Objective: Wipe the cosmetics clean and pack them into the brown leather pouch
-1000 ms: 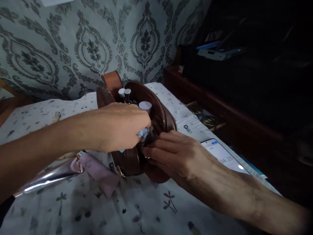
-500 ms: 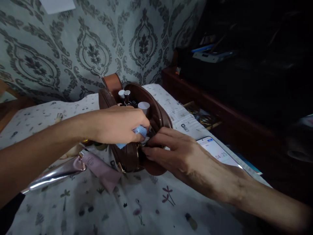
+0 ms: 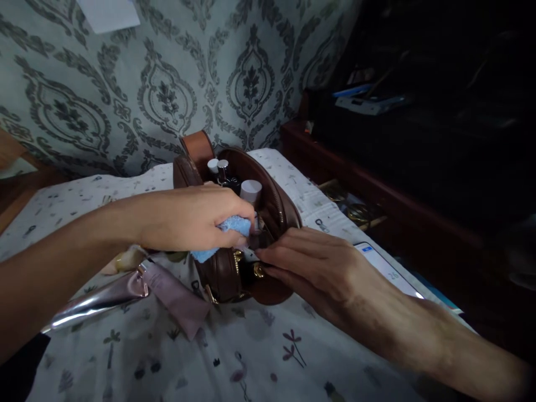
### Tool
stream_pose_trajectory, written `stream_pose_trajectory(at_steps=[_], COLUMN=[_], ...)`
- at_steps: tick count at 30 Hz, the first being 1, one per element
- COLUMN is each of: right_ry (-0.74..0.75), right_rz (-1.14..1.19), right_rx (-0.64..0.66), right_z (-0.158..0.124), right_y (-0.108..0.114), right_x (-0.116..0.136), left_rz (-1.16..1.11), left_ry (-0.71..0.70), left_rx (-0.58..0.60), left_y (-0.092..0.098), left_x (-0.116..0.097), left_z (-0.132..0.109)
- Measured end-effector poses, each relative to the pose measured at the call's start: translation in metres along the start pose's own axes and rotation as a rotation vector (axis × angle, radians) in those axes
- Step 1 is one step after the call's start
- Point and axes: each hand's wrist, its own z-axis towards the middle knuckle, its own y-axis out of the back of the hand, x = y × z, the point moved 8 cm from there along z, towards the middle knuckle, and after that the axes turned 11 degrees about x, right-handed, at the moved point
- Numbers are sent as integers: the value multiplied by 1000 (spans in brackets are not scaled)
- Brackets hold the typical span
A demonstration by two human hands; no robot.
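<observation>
A brown leather bag stands unzipped on a patterned white cloth, with bottles and a white-capped container upright inside. My left hand is closed around a fuzzy light-blue cloth over the bag's opening; part of the cloth hangs below the palm. At the bag's near side, my right hand has its fingers bent together beside a small whitish item. Whatever sits between those fingertips is mostly hidden. Gold hardware shows just below them.
Left of the bag lie a pink tube and a shiny rose-silver tube. A phone with a lit screen rests beside my right wrist. Patterned wallpaper rises behind, and a dark wooden edge runs along the right.
The view has shifted slightly, so everything sits a little lower and further right. More of the blue cloth shows in my left hand. My right fingertips have uncovered the gold hardware.
</observation>
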Motion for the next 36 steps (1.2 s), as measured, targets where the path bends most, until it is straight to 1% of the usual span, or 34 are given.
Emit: stream_pose_trajectory(at_steps=[3,6,9,12,18,19,21,23,25,27,29,30,31,33,34,36], right_ry=[3,23,34,38,23,28,34,45,43,35,27,25,17,-21,-50,-113], right_rz=[19,27,38,59,59,54,29,-7,-39,-70,-113,-139,-165,-209,-226,-260], right_rx=[48,55,2,-49,-98,-107,-131,-160,-171,-143,-87,-55,-18,91,159,284], right_z=[2,5,3,-1,1,1,2,1,0,1,5,7,11,19,23,29], right_y=[-1,-1,2,5,9,10,12,14,15,15,14,13,13,9,7,1], right_x=[1,2,0,-3,-4,-3,0,2,3,4,4,5,5,4,2,-2], left_rz=[-45,-26,-31,-54,-51,-57,-82,-123,-166,-205,-235,-240,-230,-195,-172,-117], left_ry=[-9,8,-5,-14,6,14,44,83,128,179,227,249,270,287,277,213], left_rx=[65,71,69,32,6,-16,-119,-283,-462,-601,-662,-663,-640,-596,-584,-602], left_y=[-6,-7,-8,-6,-5,-3,4,13,18,15,3,-5,-14,-29,-33,-33], left_x=[-3,-4,-3,-1,-1,-1,1,4,8,13,16,17,17,13,9,-3], left_z=[-4,-3,-1,1,1,-1,-9,-25,-48,-74,-95,-102,-107,-112,-112,-108])
